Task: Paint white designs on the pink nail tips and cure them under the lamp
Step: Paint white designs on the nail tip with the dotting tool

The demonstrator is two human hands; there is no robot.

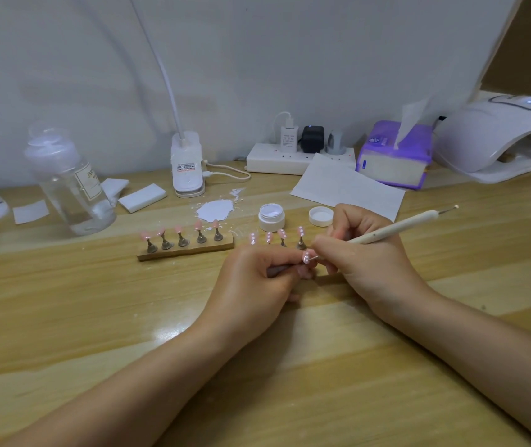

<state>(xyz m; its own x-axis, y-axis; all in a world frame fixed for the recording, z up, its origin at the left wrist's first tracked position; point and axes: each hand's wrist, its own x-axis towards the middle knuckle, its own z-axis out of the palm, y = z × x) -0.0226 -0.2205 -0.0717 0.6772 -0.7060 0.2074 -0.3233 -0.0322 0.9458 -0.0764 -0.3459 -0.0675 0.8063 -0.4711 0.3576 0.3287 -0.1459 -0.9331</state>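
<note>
Curing lamp cut by right edge, bottle label blurred, second holder strip behind hands

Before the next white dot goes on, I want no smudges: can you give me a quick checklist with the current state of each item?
1. Nail tip held firm in the left hand: ok, pinched at the fingertips.
2. Dotting tool gripped in the right hand, point at the tip: ok.
3. White paint on the tool's point: cannot tell, too small.
4. Paint jar open and close by: ok, its lid lies beside it.
5. Curing lamp free to take tips: cannot tell, its opening is partly out of view.
6. Plain pink tips on the wooden stand untouched: ok.
</note>
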